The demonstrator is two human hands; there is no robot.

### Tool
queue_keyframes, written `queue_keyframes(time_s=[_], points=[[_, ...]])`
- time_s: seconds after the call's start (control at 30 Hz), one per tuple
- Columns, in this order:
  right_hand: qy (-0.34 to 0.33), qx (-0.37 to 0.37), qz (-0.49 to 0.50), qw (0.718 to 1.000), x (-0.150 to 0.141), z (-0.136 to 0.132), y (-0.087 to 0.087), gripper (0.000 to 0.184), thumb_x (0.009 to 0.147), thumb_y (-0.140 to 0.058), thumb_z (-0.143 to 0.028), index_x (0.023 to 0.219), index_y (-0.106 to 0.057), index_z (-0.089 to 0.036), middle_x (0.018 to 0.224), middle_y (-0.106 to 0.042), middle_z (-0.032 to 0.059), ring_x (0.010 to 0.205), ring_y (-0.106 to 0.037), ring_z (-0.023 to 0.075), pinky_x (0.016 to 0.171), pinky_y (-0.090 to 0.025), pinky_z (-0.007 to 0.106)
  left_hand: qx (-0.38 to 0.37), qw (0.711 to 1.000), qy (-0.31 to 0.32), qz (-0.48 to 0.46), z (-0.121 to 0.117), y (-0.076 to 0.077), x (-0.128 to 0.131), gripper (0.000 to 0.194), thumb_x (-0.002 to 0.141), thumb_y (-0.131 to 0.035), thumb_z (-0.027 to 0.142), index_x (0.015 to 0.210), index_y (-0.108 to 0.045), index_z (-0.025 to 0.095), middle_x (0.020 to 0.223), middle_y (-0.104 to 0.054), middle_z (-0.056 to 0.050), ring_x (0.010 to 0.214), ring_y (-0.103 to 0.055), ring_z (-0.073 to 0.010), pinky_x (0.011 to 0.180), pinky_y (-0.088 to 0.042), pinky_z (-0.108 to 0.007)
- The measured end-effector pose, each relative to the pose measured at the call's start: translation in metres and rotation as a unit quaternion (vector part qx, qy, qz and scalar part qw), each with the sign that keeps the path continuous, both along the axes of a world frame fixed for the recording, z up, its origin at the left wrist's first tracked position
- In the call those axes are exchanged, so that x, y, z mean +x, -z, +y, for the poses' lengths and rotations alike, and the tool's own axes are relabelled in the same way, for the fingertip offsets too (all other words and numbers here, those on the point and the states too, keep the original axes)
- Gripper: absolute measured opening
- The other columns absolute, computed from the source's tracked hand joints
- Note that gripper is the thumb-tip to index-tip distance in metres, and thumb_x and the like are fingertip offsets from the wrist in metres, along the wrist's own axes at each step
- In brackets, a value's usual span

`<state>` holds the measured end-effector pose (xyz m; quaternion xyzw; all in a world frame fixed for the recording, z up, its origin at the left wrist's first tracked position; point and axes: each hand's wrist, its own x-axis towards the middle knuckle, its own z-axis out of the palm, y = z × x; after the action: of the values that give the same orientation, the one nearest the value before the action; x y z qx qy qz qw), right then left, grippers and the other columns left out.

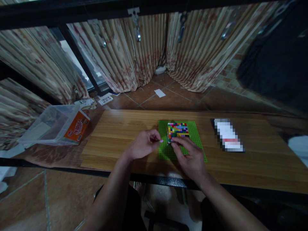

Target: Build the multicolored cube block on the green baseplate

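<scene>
A green studded baseplate (196, 138) lies on the wooden tabletop, bearing a block of many-coloured toy bricks (179, 129). My left hand (144, 143) is over the plate's left edge, thumb and fingers pinched on a small pink brick (161, 141). At the near left corner of the coloured block is my right hand (190, 155). Its thumb and index finger close together there, touching the block or something small beside it; the fingers hide what is between them.
A phone-like flat object (228, 134), blurred out, lies right of the baseplate on the wooden tabletop (115, 134). Left of the table stands a clear plastic bin (51, 123) with an orange label. Curtains (115, 54) hang behind; papers lie on the tiled floor.
</scene>
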<state>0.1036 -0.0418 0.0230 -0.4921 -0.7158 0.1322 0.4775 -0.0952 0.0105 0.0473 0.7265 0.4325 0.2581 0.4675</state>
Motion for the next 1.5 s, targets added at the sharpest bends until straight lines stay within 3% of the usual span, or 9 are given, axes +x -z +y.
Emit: queue_keyframes(time_s=[0.13,0.4,0.57,0.73,0.9,1.1,1.5], points=[[-0.01,-0.045,0.019,0.999,0.0,-0.001,0.001,0.019,0.09,-0.059,-0.023,0.107,-0.068,-0.021,0.101,-0.072,0.0057,0.091,-0.069,0.017,0.081,-0.055,0.032,0.009,0.998,0.007,-0.054,-0.007,-0.002,0.016,0.004,0.081,-0.06,0.019,0.082,-0.06,0.015,0.077,-0.064,0.0,0.072,-0.059,-0.0114,0.071,-0.047,-0.025],[-0.039,-0.069,0.033,0.996,-0.001,0.0,0.001,0.016,0.092,-0.057,-0.023,0.102,-0.069,-0.021,0.099,-0.073,0.0049,0.092,-0.069,0.0165,0.082,-0.053,0.03,0.041,0.998,-0.001,-0.047,-0.012,0.001,0.027,0.001,0.081,-0.059,0.016,0.081,-0.059,0.016,0.075,-0.06,0.001,0.071,-0.057,-0.0111,0.068,-0.046,-0.024],[-0.016,-0.08,0.057,0.995,0.001,0.001,0.001,0.014,0.093,-0.056,-0.024,0.098,-0.069,-0.023,0.094,-0.072,0.0033,0.088,-0.068,0.0162,0.08,-0.052,0.03,0.053,0.995,-0.026,-0.086,-0.016,0.005,0.036,0.004,0.083,-0.058,0.016,0.084,-0.061,0.016,0.079,-0.063,0.0,0.076,-0.059,-0.0118,0.071,-0.048,-0.024],[-0.004,-0.086,0.058,0.995,0.005,0.002,0.003,0.014,0.093,-0.056,-0.026,0.099,-0.068,-0.023,0.094,-0.072,0.0038,0.088,-0.068,0.0171,0.078,-0.053,0.031,0.06,0.996,-0.032,-0.049,-0.017,0.008,0.041,0.017,0.091,-0.054,0.028,0.091,-0.067,0.017,0.084,-0.069,-0.002,0.079,-0.063,-0.0136,0.073,-0.049,-0.025],[0.002,-0.07,0.017,0.997,0.01,0.002,0.006,0.018,0.094,-0.054,-0.026,0.104,-0.068,-0.022,0.098,-0.072,0.0055,0.09,-0.068,0.0176,0.081,-0.053,0.033,0.074,0.995,-0.064,-0.003,-0.024,0.011,0.047,0.02,0.09,-0.054,0.027,0.094,-0.07,0.017,0.082,-0.072,-0.003,0.072,-0.063,-0.0134,0.068,-0.048,-0.024],[0.003,-0.056,-0.008,0.998,0.016,0.004,0.007,0.017,0.093,-0.055,-0.026,0.101,-0.07,-0.021,0.096,-0.073,0.0058,0.088,-0.07,0.0181,0.079,-0.055,0.032,0.089,0.989,-0.118,0.018,-0.031,0.015,0.059,0.02,0.089,-0.053,0.027,0.085,-0.07,0.017,0.072,-0.069,-0.002,0.061,-0.058,-0.0118,0.057,-0.041,-0.022],[0.006,-0.054,-0.022,0.998,0.013,0.005,0.008,0.016,0.093,-0.055,-0.028,0.097,-0.07,-0.023,0.095,-0.073,0.0053,0.087,-0.07,0.0196,0.078,-0.056,0.035,0.053,0.986,-0.156,0.02,-0.032,0.018,0.06,0.018,0.086,-0.053,0.025,0.08,-0.067,0.017,0.063,-0.062,0.001,0.055,-0.052,-0.0108,0.053,-0.036,-0.022]])
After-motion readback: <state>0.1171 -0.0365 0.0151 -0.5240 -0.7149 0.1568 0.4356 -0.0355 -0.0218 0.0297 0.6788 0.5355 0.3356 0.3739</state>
